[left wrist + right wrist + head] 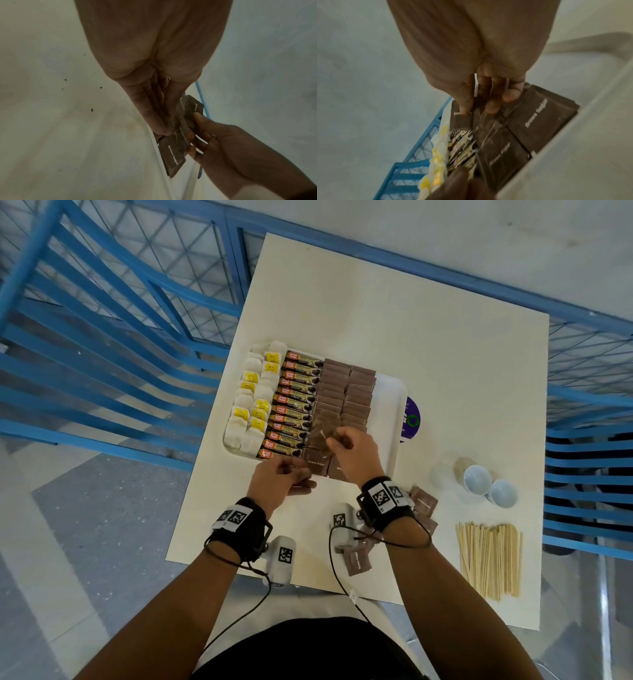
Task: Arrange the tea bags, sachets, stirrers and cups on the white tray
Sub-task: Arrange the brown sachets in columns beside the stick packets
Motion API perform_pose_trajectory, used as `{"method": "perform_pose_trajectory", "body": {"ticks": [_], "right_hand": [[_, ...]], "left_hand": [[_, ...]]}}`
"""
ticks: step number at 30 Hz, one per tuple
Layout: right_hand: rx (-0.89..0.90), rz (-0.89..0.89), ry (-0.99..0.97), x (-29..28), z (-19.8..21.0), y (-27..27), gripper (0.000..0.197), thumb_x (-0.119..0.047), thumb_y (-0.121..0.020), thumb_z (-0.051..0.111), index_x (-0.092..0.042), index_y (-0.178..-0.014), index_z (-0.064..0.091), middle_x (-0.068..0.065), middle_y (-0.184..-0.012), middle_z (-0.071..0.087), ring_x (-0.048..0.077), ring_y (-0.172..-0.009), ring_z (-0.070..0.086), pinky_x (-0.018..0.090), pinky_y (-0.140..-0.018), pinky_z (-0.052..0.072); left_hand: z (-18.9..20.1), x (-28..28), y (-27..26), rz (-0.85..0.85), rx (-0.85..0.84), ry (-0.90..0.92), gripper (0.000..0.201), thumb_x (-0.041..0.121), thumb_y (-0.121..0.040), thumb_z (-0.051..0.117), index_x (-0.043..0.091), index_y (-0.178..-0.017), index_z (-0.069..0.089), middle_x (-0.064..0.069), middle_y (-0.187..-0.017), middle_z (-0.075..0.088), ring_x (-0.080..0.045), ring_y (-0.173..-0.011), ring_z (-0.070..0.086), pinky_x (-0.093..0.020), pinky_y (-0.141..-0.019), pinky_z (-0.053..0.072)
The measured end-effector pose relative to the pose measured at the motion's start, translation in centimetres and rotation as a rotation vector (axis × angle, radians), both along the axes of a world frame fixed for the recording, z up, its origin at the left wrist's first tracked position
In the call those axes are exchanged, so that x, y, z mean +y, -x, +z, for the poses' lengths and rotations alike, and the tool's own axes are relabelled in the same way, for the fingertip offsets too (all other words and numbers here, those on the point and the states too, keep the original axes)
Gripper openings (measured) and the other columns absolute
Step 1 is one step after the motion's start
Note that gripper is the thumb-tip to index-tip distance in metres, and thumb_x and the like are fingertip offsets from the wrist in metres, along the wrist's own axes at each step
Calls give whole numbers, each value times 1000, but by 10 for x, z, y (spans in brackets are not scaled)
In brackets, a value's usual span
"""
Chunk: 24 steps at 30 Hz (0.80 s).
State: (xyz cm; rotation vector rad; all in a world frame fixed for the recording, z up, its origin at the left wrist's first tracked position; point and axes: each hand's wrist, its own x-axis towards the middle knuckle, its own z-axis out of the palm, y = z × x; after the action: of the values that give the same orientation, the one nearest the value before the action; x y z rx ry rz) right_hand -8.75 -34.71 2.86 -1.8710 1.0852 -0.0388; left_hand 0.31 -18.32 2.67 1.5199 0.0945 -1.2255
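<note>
The right hand (pixel 352 451) pinches a brown sugar sachet (pixel 320 436) above the white tray (pixel 390 405). The left hand (pixel 281 481), fingers straight, presses on the sachet row (pixel 171 157) beside it. Probably the sachet is light, thin and slippery; hold it by the edges.

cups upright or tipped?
Tipped: both cups lie on their sides on the table, white insides facing the camera.

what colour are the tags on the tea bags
Yellow, on the tea bags along the tray's left side; clearest in the head view.
</note>
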Motion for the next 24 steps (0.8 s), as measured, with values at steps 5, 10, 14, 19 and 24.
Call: {"method": "perform_pose_trajectory", "body": {"ticks": [5, 10, 14, 19, 24], "right_hand": [[52, 142, 97, -19, -1, -11, 17, -19, -94, 68, -16, -110, 73, -7, -95, 67, 9, -90, 58, 24, -87, 47], [43, 240, 111, -19, -9, -17, 17, -16, -91, 71, -15, -107, 74, -10, -91, 63, 6, -86, 55, 14, -78, 41], [43, 286, 158, -18, -14, -19, 17, -17, -91, 71, -16, -108, 73, -7, -94, 64, 8, -88, 56, 21, -82, 44], [64, 303, 251, -18, -17, -21, 17, -20, -91, 72, -15, -107, 72, -1, -98, 54, 13, -90, 50, 25, -83, 41], [54, 282, 255, -19, -20, -17, 21, -18, -90, 73, -15, -111, 70, 2, -105, 53, 12, -93, 45, 9, -77, 30]], "left_hand": [[-10, 8, 2, -52, -41, -100, 13, 4, -96, 66, 1, -109, 65, -19, -94, 75, -30, -76, 75, -37, -68, 62], [-15, 12, 1, -73, -65, -140, 11, 9, -97, 66, 5, -107, 67, -14, -90, 76, -27, -72, 72, -35, -65, 56], [-18, 12, -1, -79, -86, -157, 10, 11, -97, 67, 6, -105, 67, -14, -90, 77, -27, -71, 72, -35, -65, 55], [-20, 10, -4, -94, -92, -163, 13, 13, -97, 67, 5, -108, 67, -11, -88, 78, -26, -72, 73, -34, -64, 54], [-19, 10, -4, -102, -99, -167, 12, 13, -97, 67, 5, -107, 67, -11, -89, 78, -26, -72, 73, -34, -65, 53]]}}
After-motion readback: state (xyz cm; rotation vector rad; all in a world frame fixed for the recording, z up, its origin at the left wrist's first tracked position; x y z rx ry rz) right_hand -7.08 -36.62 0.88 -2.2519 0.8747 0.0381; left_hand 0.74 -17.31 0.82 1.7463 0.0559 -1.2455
